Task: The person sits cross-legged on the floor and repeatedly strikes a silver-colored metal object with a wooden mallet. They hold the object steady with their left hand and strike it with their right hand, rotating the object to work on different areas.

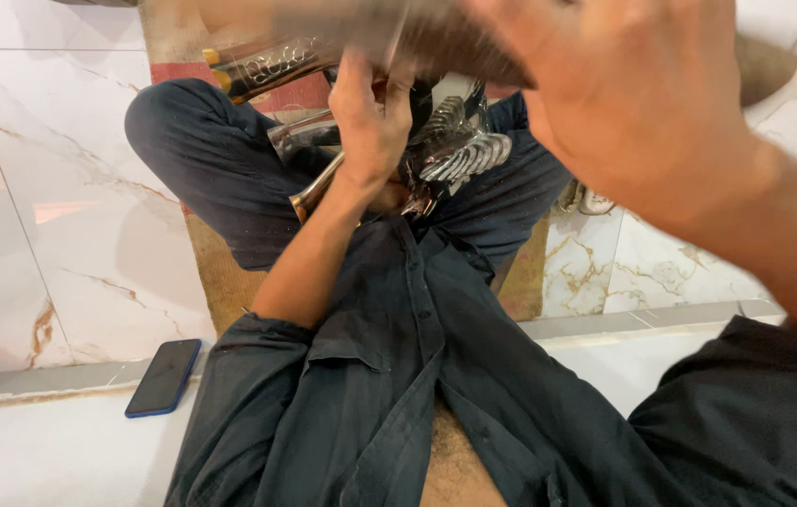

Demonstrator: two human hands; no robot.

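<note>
My left hand (370, 117) is closed around the tubing of a brass and silver metal instrument (450, 141) that rests in my lap, between my crossed legs in dark trousers (220, 160). A brass tube end (309, 195) sticks out below that wrist. My right hand (633, 94) is raised close to the camera and blurred by motion, its back facing me. A blurred brown shape (342, 33) runs across the top behind it. Whether the right hand holds that shape cannot be told.
A dark phone in a blue case (164, 377) lies on the white marble floor (51, 216) at the lower left. I sit on a tan and red mat (220, 282). A small metal part (591, 199) lies by my right knee.
</note>
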